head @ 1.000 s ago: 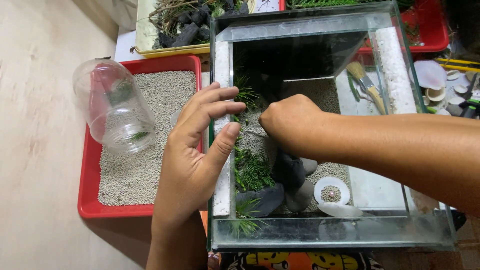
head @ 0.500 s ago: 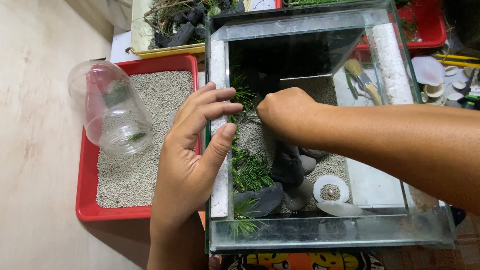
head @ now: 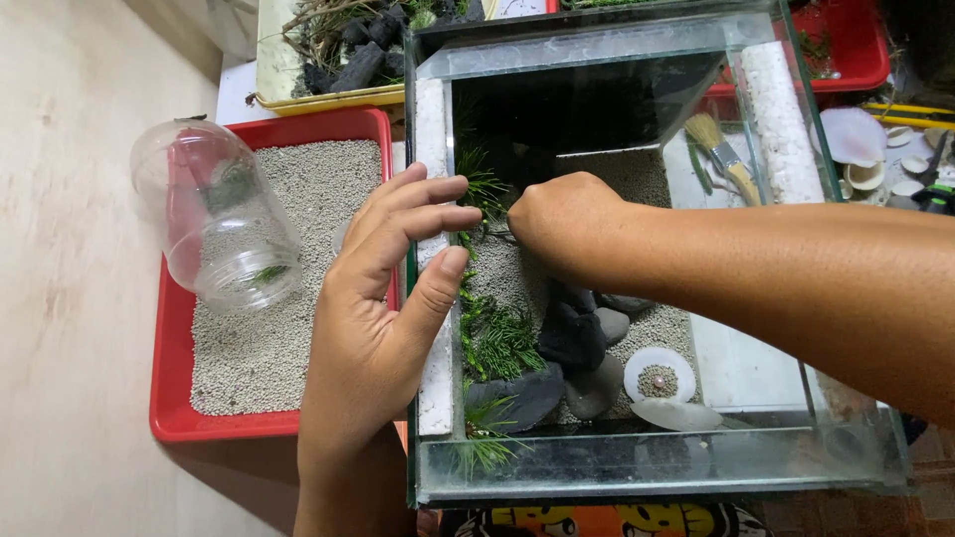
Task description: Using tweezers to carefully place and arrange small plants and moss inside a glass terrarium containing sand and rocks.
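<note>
Pale wood tabletop (head: 80, 298), cluttered on the right. Our left hand (head: 383, 308) lies flat and open against the outer left wall of the glass tank (head: 597, 477), fingers spread over the rim, grasping nothing. Our right hand (head: 562, 219) reaches in from the right with the grip clenched, knuckles up, at the green sprigs (head: 482, 189) near the tank's back-left; we cannot tell whether it pinches a sprig, since the fingertips are hidden.

Against half a second ago: almost no change. The left hand's fingers sit where they were, the right fist is a touch lower and to the left, and the view has shifted slightly.

Inside the tank: grey gravel (head: 507, 273), more green plants (head: 497, 343) along the left wall, dark stones (head: 572, 333) just under our right wrist, a white shell dish (head: 659, 376) near the front, and a brush (head: 724, 159) at the back right. White foam strips (head: 781, 119) line both side walls.

Outside, left: a red tray (head: 174, 423) of gravel, with a clear jar (head: 214, 214) lying on its side across the edge. A yellow tray (head: 298, 94) with charcoal and roots sits behind. Shells (head: 856, 139) lie to the right.

Room: the right forearm spans the tank's right half, and stones crowd below the wrist. Open gravel is left at the centre back.
</note>
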